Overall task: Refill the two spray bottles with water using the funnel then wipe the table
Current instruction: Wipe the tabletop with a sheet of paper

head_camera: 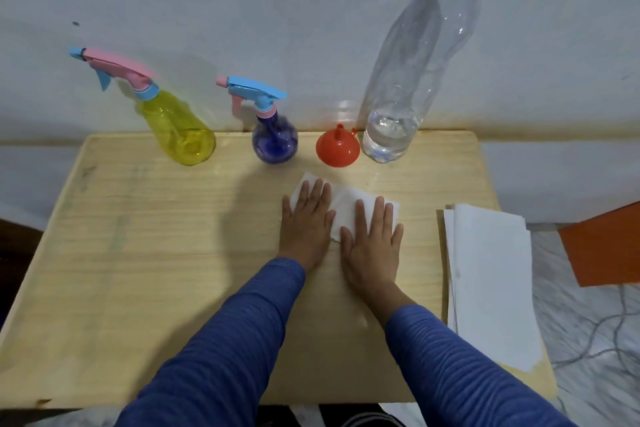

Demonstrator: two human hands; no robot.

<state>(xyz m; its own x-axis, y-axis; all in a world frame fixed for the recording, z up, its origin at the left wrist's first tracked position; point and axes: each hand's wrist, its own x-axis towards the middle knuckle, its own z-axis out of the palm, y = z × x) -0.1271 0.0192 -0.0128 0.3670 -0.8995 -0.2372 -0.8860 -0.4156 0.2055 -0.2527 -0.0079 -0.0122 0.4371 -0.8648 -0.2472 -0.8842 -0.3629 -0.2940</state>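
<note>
A yellow spray bottle (176, 126) with a pink head and a round purple spray bottle (274, 140) with a blue head stand capped at the back of the wooden table (138, 253). A red funnel (337, 148) rests upside down beside them. To its right stands a tall clear water bottle (408, 80) with a blue cap and a little water at its bottom. My left hand (306, 222) and my right hand (372, 246) lie flat, fingers spread, pressing a white tissue (344, 206) onto the table.
A stack of white tissues (491, 284) lies along the table's right edge. An orange sheet (606, 246) shows off the table at the right. A grey wall rises right behind the bottles. Patterned floor lies to the right.
</note>
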